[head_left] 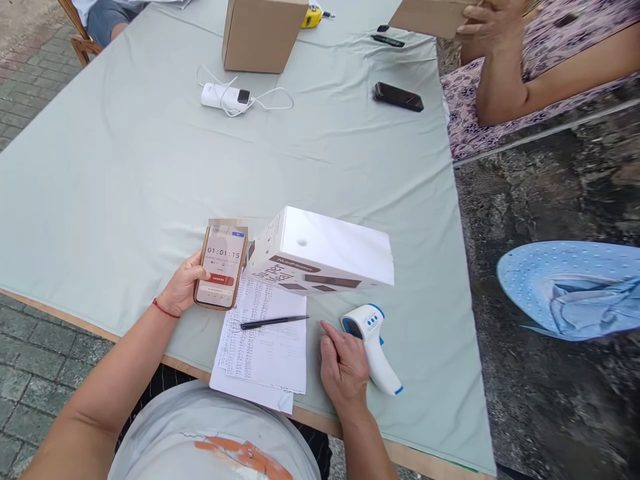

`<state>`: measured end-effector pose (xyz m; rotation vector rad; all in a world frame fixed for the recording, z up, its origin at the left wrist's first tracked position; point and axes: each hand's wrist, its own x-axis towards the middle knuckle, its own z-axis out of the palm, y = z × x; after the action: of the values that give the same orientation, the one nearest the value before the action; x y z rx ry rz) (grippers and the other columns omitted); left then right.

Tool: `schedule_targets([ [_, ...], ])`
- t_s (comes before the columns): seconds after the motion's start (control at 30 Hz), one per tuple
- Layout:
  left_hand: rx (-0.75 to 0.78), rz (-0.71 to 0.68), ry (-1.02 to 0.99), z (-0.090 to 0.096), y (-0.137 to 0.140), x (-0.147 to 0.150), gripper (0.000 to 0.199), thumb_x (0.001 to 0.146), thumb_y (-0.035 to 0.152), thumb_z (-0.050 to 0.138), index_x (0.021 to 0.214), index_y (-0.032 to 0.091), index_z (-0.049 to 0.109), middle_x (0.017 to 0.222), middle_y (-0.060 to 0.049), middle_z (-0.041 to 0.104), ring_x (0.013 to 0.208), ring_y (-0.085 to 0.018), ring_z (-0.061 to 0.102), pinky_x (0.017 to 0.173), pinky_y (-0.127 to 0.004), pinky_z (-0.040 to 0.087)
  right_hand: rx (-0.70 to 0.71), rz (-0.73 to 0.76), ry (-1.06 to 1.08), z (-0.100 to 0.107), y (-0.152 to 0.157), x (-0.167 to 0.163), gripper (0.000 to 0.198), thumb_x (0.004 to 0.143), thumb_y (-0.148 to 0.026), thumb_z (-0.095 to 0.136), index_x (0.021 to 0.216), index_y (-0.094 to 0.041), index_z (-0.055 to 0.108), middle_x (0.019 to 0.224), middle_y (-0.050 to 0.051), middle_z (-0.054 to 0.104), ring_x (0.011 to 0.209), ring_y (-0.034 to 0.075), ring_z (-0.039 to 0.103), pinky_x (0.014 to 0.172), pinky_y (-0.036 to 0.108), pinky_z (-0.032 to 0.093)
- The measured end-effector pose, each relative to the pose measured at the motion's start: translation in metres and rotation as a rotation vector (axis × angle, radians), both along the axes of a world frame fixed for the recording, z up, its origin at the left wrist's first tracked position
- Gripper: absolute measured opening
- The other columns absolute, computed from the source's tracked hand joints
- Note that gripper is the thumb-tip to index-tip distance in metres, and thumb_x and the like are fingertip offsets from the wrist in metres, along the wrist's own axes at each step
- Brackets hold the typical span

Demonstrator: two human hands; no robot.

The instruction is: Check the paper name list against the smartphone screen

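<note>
My left hand [183,283] is closed around a smartphone [221,270], its thumb on the lit screen, which shows a timer. My right hand [345,363] rests on the table edge with the index finger stretched out and the other fingers loosely curled, holding nothing. Close beside it on the right lies a white and blue infrared thermometer [373,347]. Between my hands are sheets of paper [280,360] covered with handwritten figures, with a black pen [275,323] lying across them. Just beyond the papers stands a white printed box [335,250].
On the far side are a brown cardboard box [265,33], a white device with a cable [225,98], a black phone-like object [399,97] and a yellow tape measure [311,17]. A person's hand [490,27] at the upper right holds cardboard. A blue hat [575,287] lies off the table.
</note>
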<state>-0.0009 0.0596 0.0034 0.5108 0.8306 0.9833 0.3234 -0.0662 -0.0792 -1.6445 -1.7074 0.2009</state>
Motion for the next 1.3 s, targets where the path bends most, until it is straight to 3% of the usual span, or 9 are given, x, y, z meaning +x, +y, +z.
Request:
schedule_targets([
  [0.37,-0.009,0.004,0.005,0.002,0.000,-0.011,0.050,0.067,0.010,0.065,0.115,0.021,0.071,0.112,-0.005,0.078,0.100,-0.025,0.072,0.082,-0.033,0.058,0.055,-0.105,0.026,-0.011,0.026,0.015,0.038,0.101,-0.045,0.047,0.103,-0.021,0.076,0.086,0.007,0.076,0.080,0.022,0.068,0.075,0.039,0.055],
  [0.9,-0.079,0.116,0.004,0.009,0.000,-0.011,0.047,0.057,0.015,0.071,0.104,0.022,0.073,0.101,-0.004,0.079,0.089,-0.022,0.073,0.073,-0.030,0.058,0.107,-0.112,-0.029,-0.044,0.033,0.022,0.042,0.100,-0.052,0.046,0.100,-0.026,0.079,0.092,0.006,0.080,0.083,0.025,0.075,0.073,0.041,0.058],
  [1.07,-0.088,0.127,-0.009,0.004,0.000,-0.012,0.050,0.056,0.014,0.072,0.106,0.018,0.071,0.098,-0.006,0.079,0.085,-0.023,0.072,0.073,-0.032,0.058,0.067,-0.139,-0.075,-0.058,0.031,0.027,0.051,0.100,-0.058,0.041,0.103,-0.025,0.079,0.098,0.006,0.081,0.091,0.025,0.075,0.083,0.041,0.058],
  [1.3,-0.102,0.142,-0.014,0.003,0.000,-0.012,0.055,0.056,0.014,0.072,0.110,0.018,0.070,0.101,-0.007,0.078,0.086,-0.023,0.072,0.074,-0.033,0.058,0.075,-0.114,-0.092,-0.056,0.031,0.027,0.045,0.102,-0.053,0.042,0.105,-0.026,0.078,0.099,0.006,0.080,0.092,0.025,0.074,0.082,0.040,0.056],
])
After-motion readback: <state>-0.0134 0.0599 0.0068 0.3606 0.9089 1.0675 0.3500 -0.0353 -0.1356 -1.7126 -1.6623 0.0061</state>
